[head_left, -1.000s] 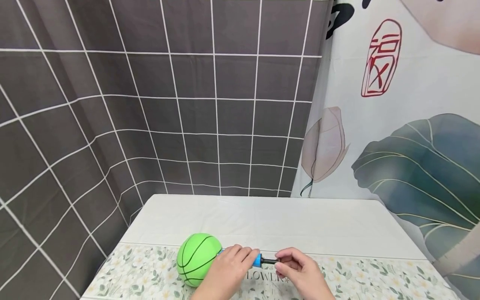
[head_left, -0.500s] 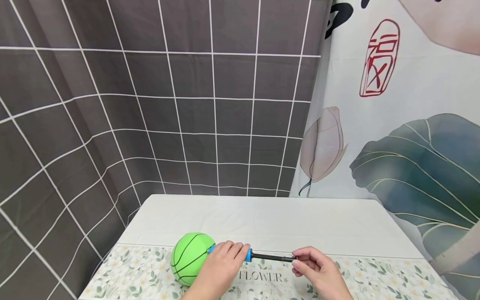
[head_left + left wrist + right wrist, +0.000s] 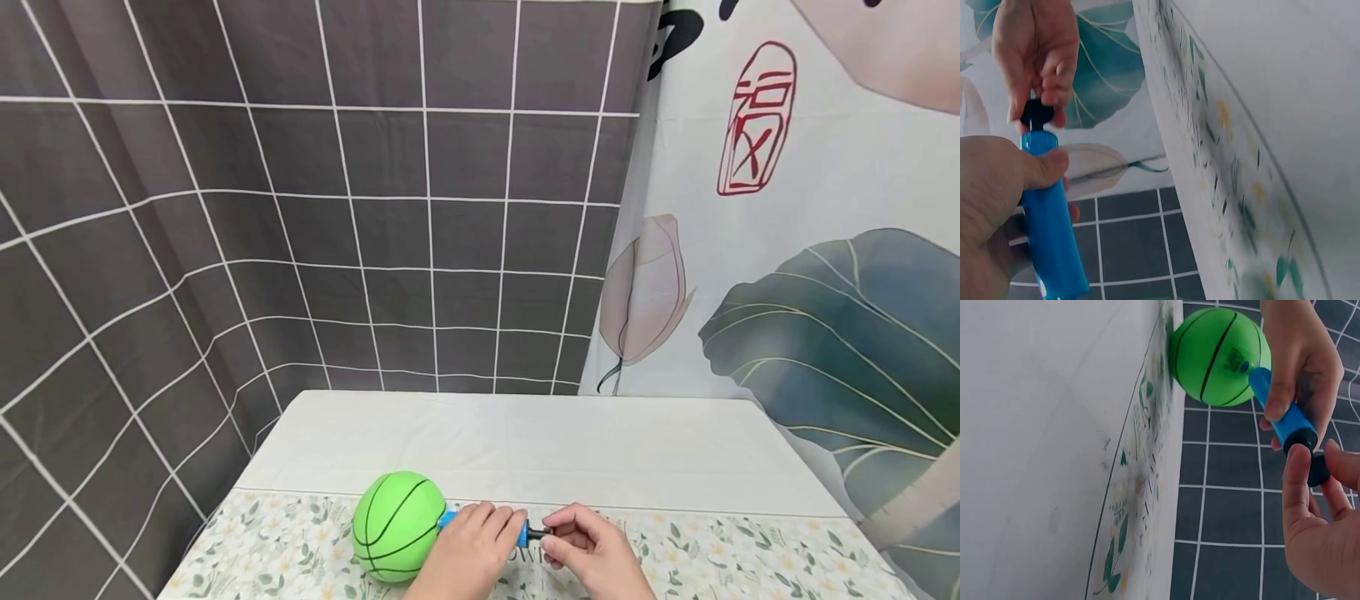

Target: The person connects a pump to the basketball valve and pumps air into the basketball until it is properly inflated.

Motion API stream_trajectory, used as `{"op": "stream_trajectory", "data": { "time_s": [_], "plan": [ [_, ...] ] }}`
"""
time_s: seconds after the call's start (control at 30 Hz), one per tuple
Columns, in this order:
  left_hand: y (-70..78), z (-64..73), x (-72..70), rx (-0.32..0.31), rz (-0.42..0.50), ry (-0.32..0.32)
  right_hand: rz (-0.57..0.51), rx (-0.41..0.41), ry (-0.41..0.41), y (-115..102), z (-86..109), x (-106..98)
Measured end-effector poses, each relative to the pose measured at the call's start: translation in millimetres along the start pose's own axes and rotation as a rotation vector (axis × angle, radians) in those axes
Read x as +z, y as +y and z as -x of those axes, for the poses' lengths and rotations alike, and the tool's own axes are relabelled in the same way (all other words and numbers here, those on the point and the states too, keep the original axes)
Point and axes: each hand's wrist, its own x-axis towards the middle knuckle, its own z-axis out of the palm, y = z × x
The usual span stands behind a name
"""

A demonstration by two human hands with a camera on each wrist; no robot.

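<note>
A green ball [image 3: 397, 529] with black basketball lines rests on the table at the left in the head view. My left hand [image 3: 476, 546] grips the blue barrel of a hand pump [image 3: 1054, 231], its fingers wrapped round it. The barrel's far end points at the ball, close by the small dark valve spot [image 3: 1244, 366] in the right wrist view. My right hand [image 3: 592, 550] pinches the pump's black handle [image 3: 1319, 470] between thumb and fingers. Only a short piece of the black rod shows between barrel and handle. Fingers partly hide the barrel and handle.
The table [image 3: 525, 442] has a white cloth with a floral band [image 3: 720, 558] along the near side. A dark grid-patterned curtain [image 3: 465, 233] hangs behind and at the left. A white curtain [image 3: 697, 150] with leaf prints hangs at the right.
My right hand first drew the pump's rod out to the right, then pushed it back toward the barrel. Ball and left hand shifted slightly left, then back right.
</note>
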Motion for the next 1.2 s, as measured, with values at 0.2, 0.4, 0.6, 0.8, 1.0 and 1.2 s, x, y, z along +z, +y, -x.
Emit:
{"op": "stream_trajectory", "data": {
  "time_s": [0.2,0.4,0.6,0.8,1.0,1.2],
  "plan": [
    [-12.1,6.3,-2.6,-0.021,0.067,-0.013,-0.021,0.069,0.025,-5,3.9,-12],
    [-26.8,12.8,-10.3,-0.074,0.062,-0.074,-0.029,0.123,0.062,-7,11.1,-38],
    [-31.1,12.7,-17.0,-0.082,0.034,-0.105,-0.027,0.095,0.068,-7,13.3,-45],
    [-23.6,10.3,-19.2,-0.048,-0.001,-0.110,-0.027,0.071,0.058,-5,10.8,-30],
    [-10.5,6.1,-9.9,-0.020,0.010,-0.036,0.000,-0.010,0.035,-1,5.4,-9],
    [-1.1,3.5,-2.3,-0.009,0.028,0.001,0.007,-0.022,-0.004,1,1.0,4]
  ]
}}
